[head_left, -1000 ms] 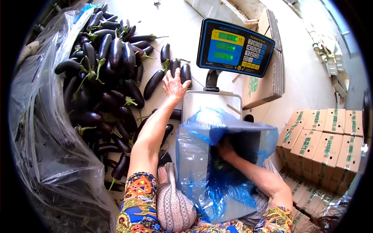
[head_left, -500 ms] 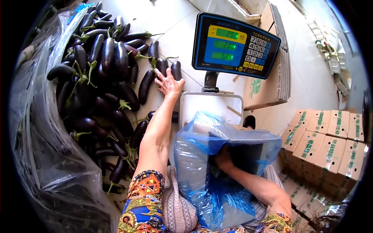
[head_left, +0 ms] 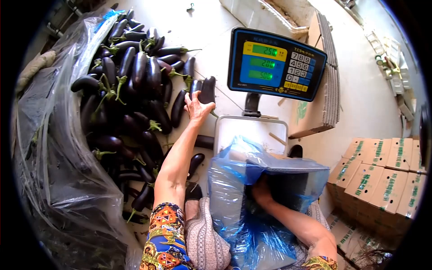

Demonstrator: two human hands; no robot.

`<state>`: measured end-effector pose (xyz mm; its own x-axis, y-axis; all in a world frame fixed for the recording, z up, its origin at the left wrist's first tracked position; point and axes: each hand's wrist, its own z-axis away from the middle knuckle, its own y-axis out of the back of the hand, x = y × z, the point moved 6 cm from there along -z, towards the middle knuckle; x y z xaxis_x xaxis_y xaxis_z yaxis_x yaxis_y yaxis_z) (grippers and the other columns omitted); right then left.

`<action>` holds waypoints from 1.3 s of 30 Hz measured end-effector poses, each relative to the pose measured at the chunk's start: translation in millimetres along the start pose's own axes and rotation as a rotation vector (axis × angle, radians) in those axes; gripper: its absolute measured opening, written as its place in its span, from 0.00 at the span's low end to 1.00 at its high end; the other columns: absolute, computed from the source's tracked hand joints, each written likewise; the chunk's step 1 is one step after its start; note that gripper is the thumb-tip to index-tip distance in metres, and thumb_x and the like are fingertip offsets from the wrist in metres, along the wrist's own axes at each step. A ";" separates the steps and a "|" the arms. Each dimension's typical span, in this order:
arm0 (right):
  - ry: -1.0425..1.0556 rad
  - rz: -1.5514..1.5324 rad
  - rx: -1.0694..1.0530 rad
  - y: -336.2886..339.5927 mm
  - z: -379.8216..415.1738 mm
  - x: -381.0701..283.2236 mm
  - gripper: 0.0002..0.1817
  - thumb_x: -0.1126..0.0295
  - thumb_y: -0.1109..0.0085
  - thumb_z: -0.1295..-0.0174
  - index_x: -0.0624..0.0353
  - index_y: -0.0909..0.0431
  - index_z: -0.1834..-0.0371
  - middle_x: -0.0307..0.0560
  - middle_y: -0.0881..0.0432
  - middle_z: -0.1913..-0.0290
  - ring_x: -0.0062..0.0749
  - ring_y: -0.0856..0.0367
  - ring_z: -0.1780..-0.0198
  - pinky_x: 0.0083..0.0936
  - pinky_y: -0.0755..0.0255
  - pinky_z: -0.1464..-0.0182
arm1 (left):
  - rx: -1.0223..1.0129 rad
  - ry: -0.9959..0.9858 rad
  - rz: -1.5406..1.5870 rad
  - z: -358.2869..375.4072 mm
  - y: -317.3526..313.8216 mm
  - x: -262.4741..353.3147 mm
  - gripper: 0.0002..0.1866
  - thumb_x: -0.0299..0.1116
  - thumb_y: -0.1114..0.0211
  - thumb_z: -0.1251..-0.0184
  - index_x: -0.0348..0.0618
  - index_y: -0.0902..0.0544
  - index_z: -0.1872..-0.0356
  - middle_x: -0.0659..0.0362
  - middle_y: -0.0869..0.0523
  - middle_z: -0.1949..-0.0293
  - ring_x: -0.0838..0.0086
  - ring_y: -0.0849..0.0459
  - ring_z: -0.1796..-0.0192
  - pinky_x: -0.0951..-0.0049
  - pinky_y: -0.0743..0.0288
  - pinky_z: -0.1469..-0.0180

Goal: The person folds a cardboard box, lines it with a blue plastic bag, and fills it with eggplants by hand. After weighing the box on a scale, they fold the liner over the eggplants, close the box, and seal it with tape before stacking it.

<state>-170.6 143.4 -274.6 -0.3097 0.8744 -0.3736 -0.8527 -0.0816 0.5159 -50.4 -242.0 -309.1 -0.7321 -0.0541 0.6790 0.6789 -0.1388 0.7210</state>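
Observation:
My left hand [head_left: 198, 108] is closed around a dark purple eggplant [head_left: 207, 91] at the right edge of the pile, its stem pointing down toward me. Another eggplant [head_left: 177, 109] lies just left of my fingers. My right hand [head_left: 261, 191] reaches into an open carton [head_left: 288, 180] lined with blue plastic film [head_left: 227, 184]. Its fingers are lost in the carton's shadow, so I cannot see what they touch. The carton rests on the scale's metal platform [head_left: 252, 128], tilted with its opening toward me.
The scale's display [head_left: 276, 65] stands beyond the platform, lit green. A large eggplant heap [head_left: 139, 99] spreads on the floor at left, beside clear plastic sheeting [head_left: 67, 171]. Flattened cartons [head_left: 317, 94] lean behind the display. Printed boxes [head_left: 373, 180] are stacked at right.
My left hand has closed on the eggplant, which has shifted and turned slightly. The numbers on the scale display differ. My right hand stays inside the carton. The whole view has shifted a little.

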 end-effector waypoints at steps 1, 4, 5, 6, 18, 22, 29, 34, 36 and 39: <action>0.018 0.006 0.003 -3.9 -4.1 5.2 0.49 0.46 0.44 0.32 0.73 0.57 0.26 0.81 0.28 0.39 0.72 0.28 0.38 0.51 0.31 0.36 | -0.043 -0.012 0.022 0.1 12.1 -4.2 0.41 0.44 0.24 0.65 0.52 0.23 0.39 0.43 0.39 0.28 0.49 0.37 0.27 0.55 0.39 0.27; 0.050 -0.033 0.067 0.8 -6.3 5.6 0.49 0.44 0.43 0.33 0.75 0.53 0.26 0.81 0.32 0.35 0.71 0.30 0.35 0.49 0.31 0.35 | -0.071 -0.061 0.095 2.1 37.8 -12.0 0.41 0.44 0.22 0.69 0.46 0.21 0.43 0.49 0.27 0.38 0.54 0.31 0.32 0.59 0.35 0.29; 0.036 -0.017 0.093 4.8 -7.7 5.8 0.49 0.44 0.43 0.33 0.75 0.53 0.26 0.81 0.33 0.35 0.70 0.30 0.34 0.48 0.31 0.34 | -0.116 -0.056 0.146 4.4 41.9 -15.6 0.40 0.43 0.22 0.69 0.47 0.21 0.45 0.50 0.27 0.39 0.53 0.32 0.32 0.57 0.36 0.29; 0.012 -0.007 0.114 3.8 -7.3 8.9 0.49 0.45 0.43 0.33 0.74 0.53 0.26 0.81 0.33 0.34 0.70 0.31 0.33 0.47 0.32 0.34 | -0.096 -0.070 0.157 12.2 53.7 -14.5 0.37 0.42 0.22 0.69 0.45 0.19 0.48 0.52 0.25 0.43 0.57 0.30 0.34 0.60 0.33 0.31; 0.055 0.017 0.044 15.1 -0.7 -17.8 0.40 0.51 0.41 0.32 0.71 0.43 0.29 0.73 0.31 0.32 0.62 0.32 0.31 0.40 0.35 0.31 | -0.015 0.325 0.573 201.5 211.1 -139.6 0.18 0.32 0.25 0.41 0.43 0.14 0.49 0.56 0.22 0.37 0.73 0.17 0.54 0.76 0.20 0.59; 0.143 0.188 0.085 23.5 -14.0 -11.0 0.37 0.48 0.42 0.34 0.71 0.32 0.36 0.72 0.27 0.37 0.66 0.27 0.37 0.45 0.30 0.35 | 0.070 0.271 0.698 228.6 261.5 -128.2 0.22 0.30 0.33 0.32 0.48 0.22 0.37 0.59 0.20 0.38 0.77 0.18 0.50 0.79 0.23 0.63; 0.113 -0.417 -0.268 98.6 71.5 -75.1 0.32 0.45 0.48 0.28 0.66 0.27 0.37 0.59 0.20 0.43 0.38 0.18 0.47 0.31 0.22 0.47 | -0.466 -0.267 0.979 225.2 306.2 29.5 0.35 0.40 0.29 0.40 0.35 0.27 0.33 0.48 0.20 0.38 0.62 0.17 0.41 0.66 0.19 0.49; 0.373 -0.627 -0.707 132.5 188.2 -127.3 0.39 0.41 0.42 0.33 0.65 0.31 0.32 0.52 0.21 0.42 0.31 0.20 0.46 0.30 0.23 0.44 | -1.140 -0.751 0.751 264.5 239.8 170.2 0.28 0.26 0.29 0.44 0.33 0.21 0.40 0.45 0.22 0.36 0.59 0.24 0.33 0.60 0.34 0.29; 0.399 -0.556 -0.618 136.9 206.0 -127.4 0.37 0.49 0.34 0.38 0.64 0.31 0.33 0.49 0.20 0.47 0.28 0.18 0.50 0.26 0.22 0.48 | -1.075 -0.760 0.731 274.3 209.0 184.3 0.28 0.22 0.30 0.43 0.36 0.22 0.38 0.49 0.22 0.35 0.61 0.23 0.34 0.63 0.30 0.34; 0.199 -0.785 -0.407 154.3 195.6 -96.6 0.39 0.52 0.33 0.39 0.66 0.36 0.32 0.54 0.20 0.48 0.30 0.17 0.55 0.23 0.21 0.51 | -0.777 -0.660 0.650 261.6 203.1 187.9 0.25 0.20 0.35 0.35 0.36 0.24 0.35 0.53 0.22 0.35 0.67 0.19 0.38 0.71 0.19 0.49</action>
<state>-190.0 139.9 -8.1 0.3887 0.6544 -0.6486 -0.9204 0.3073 -0.2416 -35.6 -21.6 1.1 0.0565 0.1493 0.9872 0.5297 -0.8426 0.0971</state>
